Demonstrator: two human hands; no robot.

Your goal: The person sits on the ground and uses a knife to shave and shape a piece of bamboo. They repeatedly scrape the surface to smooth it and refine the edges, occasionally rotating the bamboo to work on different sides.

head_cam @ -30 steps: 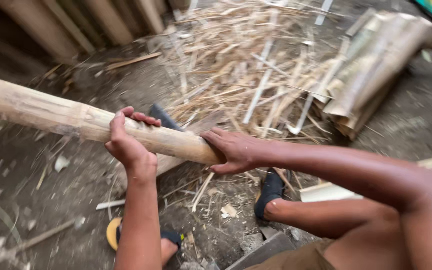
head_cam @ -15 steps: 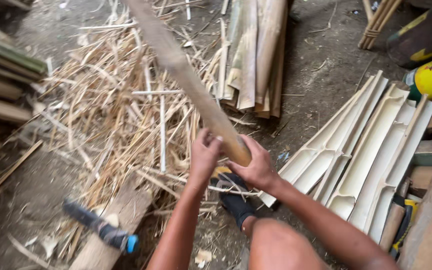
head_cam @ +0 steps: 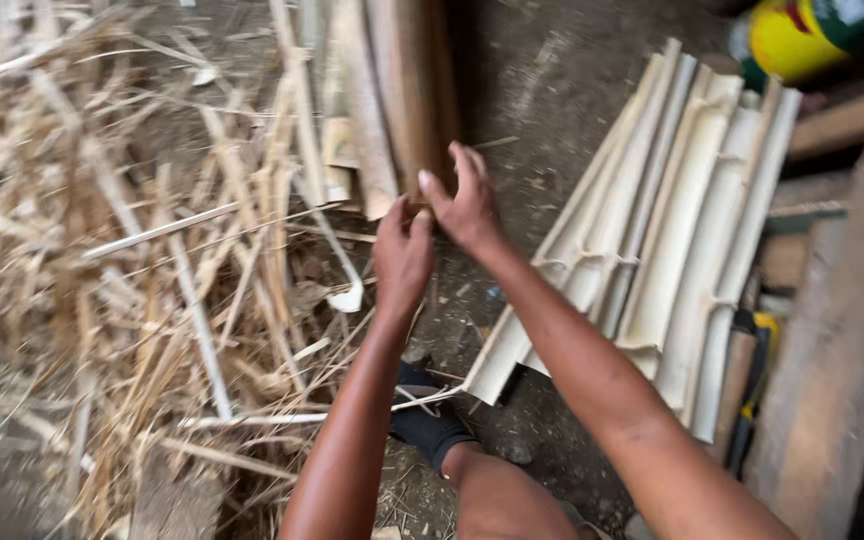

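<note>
A round bamboo pole (head_cam: 407,95) lies pointing away from me among other bamboo pieces at the top centre. Both hands are at its near end. My right hand (head_cam: 464,205) has its fingers spread and rests against the pole's end. My left hand (head_cam: 402,255) sits just below it, seen from the back and blurred, touching the right thumb. Whether its fingers grip the pole is not visible. My foot in a dark sandal (head_cam: 430,420) stands on the dirt beneath my arms.
Split bamboo halves (head_cam: 672,250) lie stacked to the right. A heap of bamboo strips and shavings (head_cam: 142,280) covers the left. A yellow and green container (head_cam: 802,35) sits top right, a wooden plank (head_cam: 842,350) along the right edge.
The pole, held up in both hands before, now lies down among the bamboo pieces ahead. My right hand has opened at its near end. The view has swung right.
</note>
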